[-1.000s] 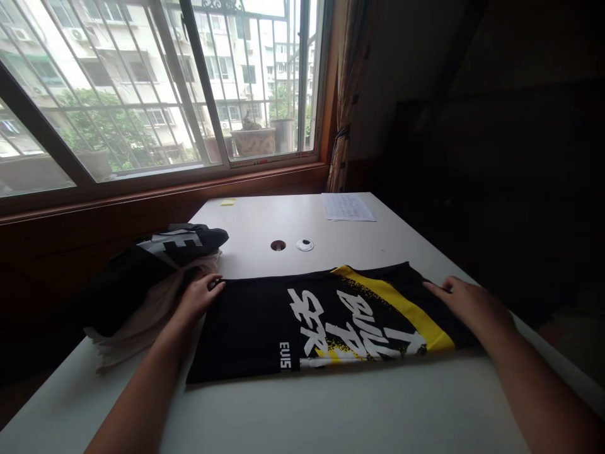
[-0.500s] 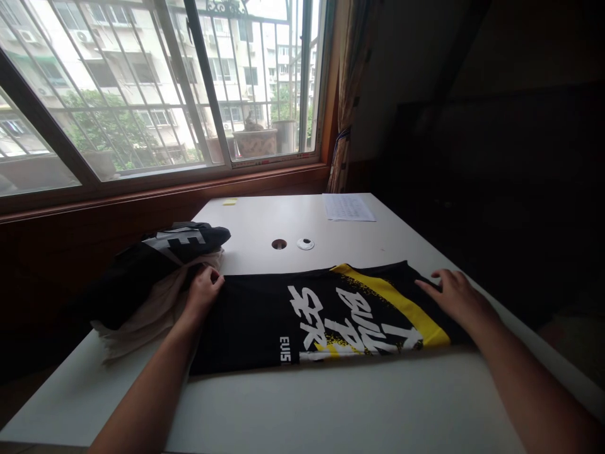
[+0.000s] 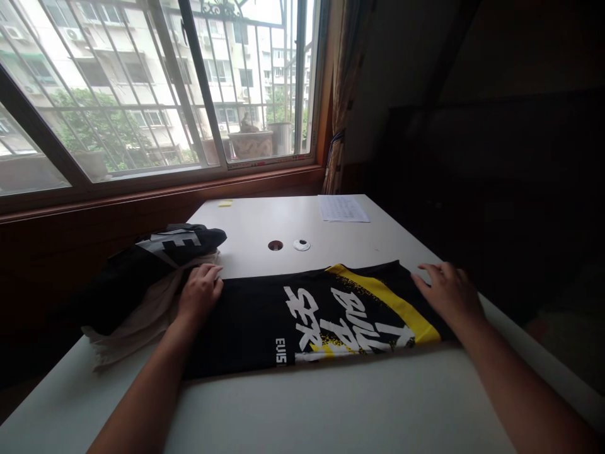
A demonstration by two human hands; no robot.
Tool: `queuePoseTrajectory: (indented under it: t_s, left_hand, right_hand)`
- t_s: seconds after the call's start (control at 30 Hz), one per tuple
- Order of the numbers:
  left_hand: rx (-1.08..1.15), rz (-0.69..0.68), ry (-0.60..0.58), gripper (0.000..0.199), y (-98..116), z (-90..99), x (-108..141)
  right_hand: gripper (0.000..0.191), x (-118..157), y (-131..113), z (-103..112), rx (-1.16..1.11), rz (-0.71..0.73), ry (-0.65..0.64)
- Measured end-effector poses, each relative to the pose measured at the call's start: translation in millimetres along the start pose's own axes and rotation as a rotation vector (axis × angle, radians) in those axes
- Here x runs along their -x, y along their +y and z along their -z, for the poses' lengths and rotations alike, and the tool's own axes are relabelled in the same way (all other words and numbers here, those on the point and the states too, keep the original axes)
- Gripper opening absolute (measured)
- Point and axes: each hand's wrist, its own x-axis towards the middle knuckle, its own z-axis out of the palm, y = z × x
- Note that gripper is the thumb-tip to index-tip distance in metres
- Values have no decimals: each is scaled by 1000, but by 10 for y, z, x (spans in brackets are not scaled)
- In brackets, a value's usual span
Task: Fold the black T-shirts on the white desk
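Black cloth with pale grey lettering [image 3: 176,242] lies heaped over a beige cloth [image 3: 142,315] at the far left. Next comes the left hand [image 3: 201,293], fingers loosely curled, the gap to the thumb narrow, at the left end of the folded garment [image 3: 241,325]; whether it grips the fabric, I cannot tell. That garment, black with a yellow band and white lettering (some letters cut off by the fold), stretches flat across the white table [image 3: 331,403] between both hands. At its right end, the right hand [image 3: 447,290] has its thumb and fingers wide apart, holding nothing.

Right hand [image 3: 448,293] now more open
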Motion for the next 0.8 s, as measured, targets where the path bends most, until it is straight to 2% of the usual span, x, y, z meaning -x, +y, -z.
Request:
queuePoseTrajectory:
  t_s: [0.1, 0.17, 0.27, 0.33, 0.47, 0.8]
  left_hand:
    - [60, -272, -107, 40, 238, -44, -5]
    - [89, -379, -233, 45, 378, -129, 17]
    - [95, -399, -375, 55, 483, -254, 72]
    - [90, -371, -421, 60, 479, -292, 102]
    - [72, -315, -467, 63, 418, -282, 128]
    - [46, -222, -466, 64, 413, -320, 141]
  right_hand:
    - [48, -6, -269, 137, -167, 131, 16]
    - [50, 11, -491, 214, -325, 259, -33]
    - [59, 59, -769, 275, -493, 463, -222]
    - [64, 82, -857, 262, -500, 515, -358]
    - [63, 73, -808, 140, -423, 464, -464]
    - [73, -12, -485, -113, -366, 266, -460]
